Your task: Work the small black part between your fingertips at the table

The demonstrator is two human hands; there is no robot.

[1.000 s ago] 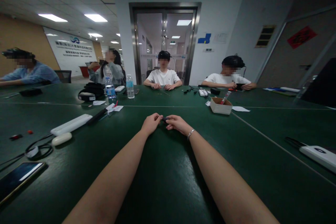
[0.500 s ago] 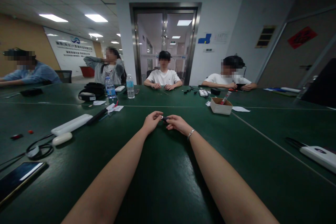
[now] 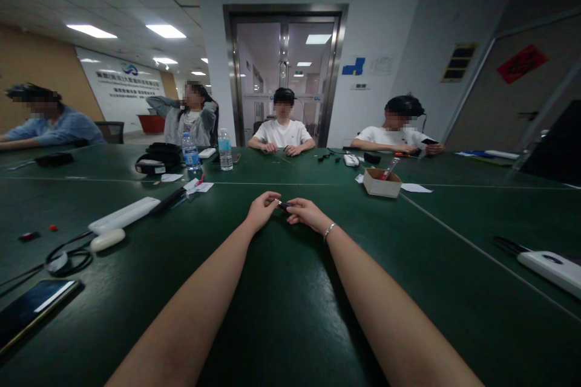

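Note:
A small black object with a shiny metal end (image 3: 284, 205) is held just above the green table (image 3: 290, 314), straight ahead of me. My right hand (image 3: 308, 213) pinches its dark part between thumb and fingers; a silver bracelet circles that wrist. At the metal end, my left hand (image 3: 263, 211) is closed, with its fingertips against the object. The fingers cover much of it, and it is too small to tell its exact kind.
A small open box (image 3: 382, 183) stands ahead on the right. Two water bottles (image 3: 226, 150) are at the far left. Nearer left lie a white power strip (image 3: 124, 215), a mouse (image 3: 108, 240) and a phone (image 3: 36, 311). A white device (image 3: 551, 269) lies right. Several people sit opposite.
My hands and the small black object stay almost still. Across the table at the right, a person has raised a dark flat object in one hand.

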